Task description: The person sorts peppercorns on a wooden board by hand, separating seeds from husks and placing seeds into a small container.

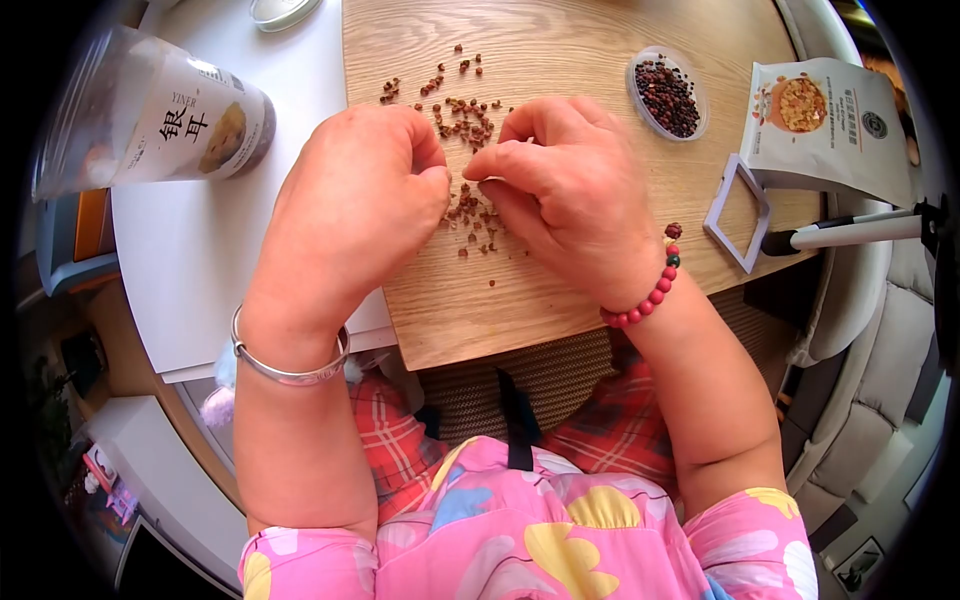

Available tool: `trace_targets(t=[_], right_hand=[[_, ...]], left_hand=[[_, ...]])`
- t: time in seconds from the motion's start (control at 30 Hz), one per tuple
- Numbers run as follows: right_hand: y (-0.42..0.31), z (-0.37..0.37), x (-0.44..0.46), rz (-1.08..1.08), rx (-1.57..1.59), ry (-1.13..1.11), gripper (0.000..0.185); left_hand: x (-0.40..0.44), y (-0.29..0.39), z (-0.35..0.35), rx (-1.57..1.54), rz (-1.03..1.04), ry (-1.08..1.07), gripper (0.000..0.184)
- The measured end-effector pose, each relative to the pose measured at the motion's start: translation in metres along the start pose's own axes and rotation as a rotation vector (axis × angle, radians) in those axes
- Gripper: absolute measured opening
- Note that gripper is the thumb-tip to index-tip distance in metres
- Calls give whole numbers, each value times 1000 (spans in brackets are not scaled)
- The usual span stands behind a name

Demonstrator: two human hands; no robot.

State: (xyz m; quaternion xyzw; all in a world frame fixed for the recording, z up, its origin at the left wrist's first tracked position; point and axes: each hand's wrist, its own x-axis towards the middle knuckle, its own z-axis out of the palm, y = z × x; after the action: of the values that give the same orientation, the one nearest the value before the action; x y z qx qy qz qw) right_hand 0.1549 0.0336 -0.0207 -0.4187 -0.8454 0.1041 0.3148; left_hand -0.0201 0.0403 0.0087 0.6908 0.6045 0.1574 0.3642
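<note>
Reddish-brown Sichuan peppercorns [466, 125] lie scattered over the wooden tabletop, partly hidden behind my hands. Over the left side of the pile is my left hand [372, 170], its fingers curled in and the thumb against them. My right hand [575, 185] faces it from the right, with thumb and index finger pinched close together. Whatever is between the fingertips of either hand is too small or hidden to make out. Beyond my right hand, a small round clear tub [668, 95] holds many dark red and black peppercorns.
A large clear plastic jar [165, 115] with a label stands on the white surface at left, near a clear lid [282, 10]. At right are a pale printed pouch [830, 130], a light purple frame [738, 213] and a white-and-black stand arm [850, 233].
</note>
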Motion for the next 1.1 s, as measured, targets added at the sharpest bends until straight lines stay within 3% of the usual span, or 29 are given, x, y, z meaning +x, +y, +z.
trace_targets(t=[0.43, 0.47, 0.53, 0.57, 0.63, 0.73, 1.1], right_hand=[[-4, 2, 5, 75, -30, -44, 2], [-5, -1, 6, 142, 106, -4, 2], [-5, -6, 6, 289, 374, 24, 6], [-6, -8, 7, 285, 370, 29, 6], [-8, -12, 7, 400, 527, 35, 6], [-11, -18, 6, 481, 602, -7, 6], [-6, -17, 3, 409, 617, 79, 6]], left_hand=[[2, 6, -1, -144, -44, -2, 10], [1, 7, -1, -144, -40, 3, 10], [0, 9, -2, -566, -168, -90, 9], [0, 10, -3, -565, -161, -88, 9], [0, 11, -7, -853, -238, -217, 10], [2, 7, -2, -1005, -263, -238, 11], [1, 6, 8, -1196, -316, -267, 10]])
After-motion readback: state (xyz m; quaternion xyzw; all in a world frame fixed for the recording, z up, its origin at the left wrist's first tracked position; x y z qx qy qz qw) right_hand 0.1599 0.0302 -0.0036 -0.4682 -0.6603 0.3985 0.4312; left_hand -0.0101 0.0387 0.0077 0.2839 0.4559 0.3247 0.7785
